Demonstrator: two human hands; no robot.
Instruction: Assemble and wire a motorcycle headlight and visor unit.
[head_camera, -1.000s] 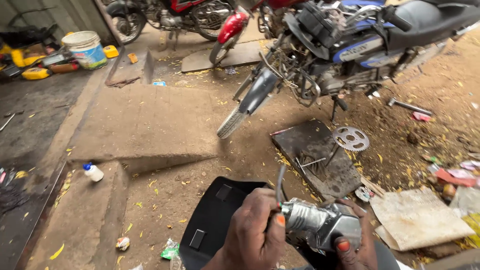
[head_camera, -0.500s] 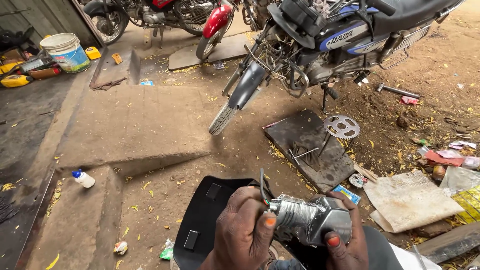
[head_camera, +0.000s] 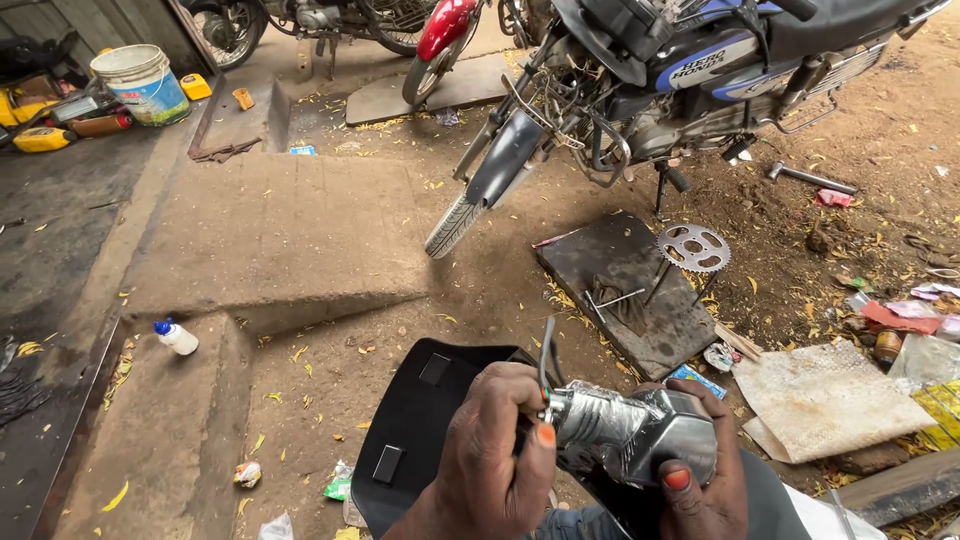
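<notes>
Since a moment ago, the silver part (head_camera: 640, 435) sits lower and nearer me, above the black panel (head_camera: 420, 430). My right hand (head_camera: 700, 480) clamps its body steady underneath; my left hand (head_camera: 495, 450) pinches its wires (head_camera: 545, 350) to keep them clear.

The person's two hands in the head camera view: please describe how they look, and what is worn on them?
Both hands are bare, with no gloves and no rings that can be seen. The left hand has orange polish on its thumbnail. The right hand has a similar orange-red painted thumbnail. No sleeves or watch appear; the wrists leave the frame at the bottom edge, so the forearms are hardly shown.
</notes>
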